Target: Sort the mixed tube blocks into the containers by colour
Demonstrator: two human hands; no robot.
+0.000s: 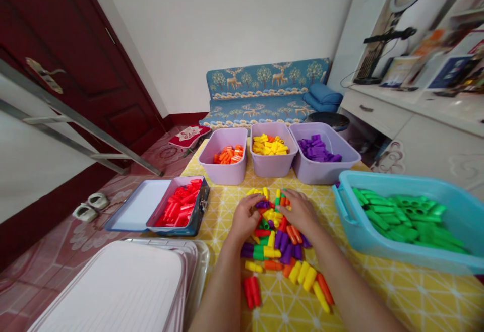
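A mixed pile of short plastic tubes (282, 241) in yellow, purple, orange, green and red lies on the yellow patterned tablecloth (280, 317). My left hand (245, 216) rests at the pile's far left side, its thumb and fingers apart and curved around some tubes. Across from it, my right hand (301, 212) reaches over the far right side, fingers apart over green and orange tubes. Neither hand shows a tube lifted off the cloth. Nearer to me lie a pair of red tubes (251, 292) and a slanting row of yellow tubes (303, 274).
Lilac bins hold orange tubes (229, 155), yellow tubes (270, 145) and purple tubes (319, 149). An open box (200, 211) with red tubes stands left; a turquoise tub (408, 256) with green tubes stands right. Stacked lids (124, 286) lie front left. Behind is a blue sofa (264, 108).
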